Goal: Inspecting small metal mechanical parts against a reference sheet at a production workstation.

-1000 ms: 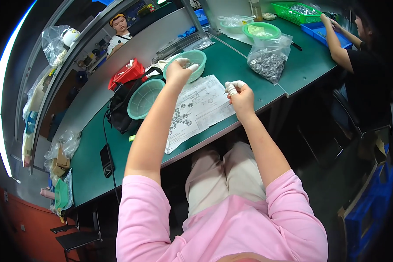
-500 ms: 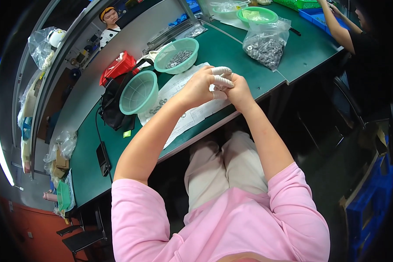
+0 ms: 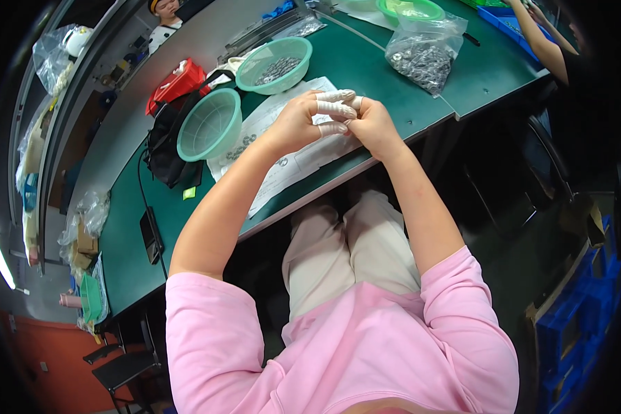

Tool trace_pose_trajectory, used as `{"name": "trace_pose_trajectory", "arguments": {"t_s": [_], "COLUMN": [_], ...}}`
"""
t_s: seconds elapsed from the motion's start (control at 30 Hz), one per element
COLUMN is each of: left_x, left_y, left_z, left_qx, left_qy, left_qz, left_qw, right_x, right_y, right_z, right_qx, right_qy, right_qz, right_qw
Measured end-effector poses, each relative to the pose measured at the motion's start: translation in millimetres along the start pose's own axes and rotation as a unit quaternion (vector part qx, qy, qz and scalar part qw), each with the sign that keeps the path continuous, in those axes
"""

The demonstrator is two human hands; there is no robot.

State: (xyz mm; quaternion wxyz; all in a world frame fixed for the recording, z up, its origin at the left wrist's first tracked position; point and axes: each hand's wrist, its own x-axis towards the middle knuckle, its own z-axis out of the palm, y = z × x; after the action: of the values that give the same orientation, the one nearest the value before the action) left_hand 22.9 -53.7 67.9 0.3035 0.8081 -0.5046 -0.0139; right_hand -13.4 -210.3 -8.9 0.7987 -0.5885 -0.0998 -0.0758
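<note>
My left hand (image 3: 298, 123), with white finger cots on several fingers, meets my right hand (image 3: 374, 128) above the table's front edge. The fingertips of both are pinched together; whatever lies between them is too small or hidden to make out. At least one white cot shows on the right hand too. Beneath the hands lies a printed paper sheet (image 3: 272, 181), with several small grey metal parts (image 3: 240, 146) on its left side. Beyond it, a green plastic basket (image 3: 302, 50) holds a heap of similar grey parts (image 3: 280, 70). A second green basket (image 3: 209, 124) tilts beside the sheet.
A clear bag of metal parts (image 3: 421, 63) sits at the right on the green table (image 3: 355, 58). Left are a black bag (image 3: 167, 148), a red container (image 3: 176, 86) and a phone-like black device (image 3: 150, 236). At far right another person's arm (image 3: 545, 45) reaches over a blue tray (image 3: 507, 26).
The view has shifted slightly, so the table things appear a little higher and further left. My fingers have shifted against each other, with the left hand's cotted fingers now more spread.
</note>
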Motion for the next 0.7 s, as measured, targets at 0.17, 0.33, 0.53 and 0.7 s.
{"name": "trace_pose_trajectory", "arguments": {"t_s": [0.17, 0.33, 0.53, 0.7], "left_x": [-29.1, -90.7, -130.8, -105.2], "left_y": [-10.6, -1.9, -36.7, -52.4], "left_z": [-30.9, -41.4, -11.1, 2.6], "left_qx": [-0.074, -0.003, 0.264, 0.274], "left_qy": [0.074, 0.078, 0.025, -0.027], "left_qz": [-0.077, -0.227, -0.265, -0.277], "left_qw": [0.992, 0.971, 0.927, 0.92], "right_x": [-0.7, -0.7, 0.0, 0.8], "right_y": [2.1, -6.7, -9.9, -6.1], "right_z": [-5.1, -5.5, 1.9, 0.8], "right_qx": [-0.034, -0.061, -0.087, -0.089], "right_qy": [0.022, 0.075, 0.089, 0.103], "right_qz": [-0.021, -0.007, -0.009, -0.007], "right_qw": [0.999, 0.995, 0.992, 0.991]}}
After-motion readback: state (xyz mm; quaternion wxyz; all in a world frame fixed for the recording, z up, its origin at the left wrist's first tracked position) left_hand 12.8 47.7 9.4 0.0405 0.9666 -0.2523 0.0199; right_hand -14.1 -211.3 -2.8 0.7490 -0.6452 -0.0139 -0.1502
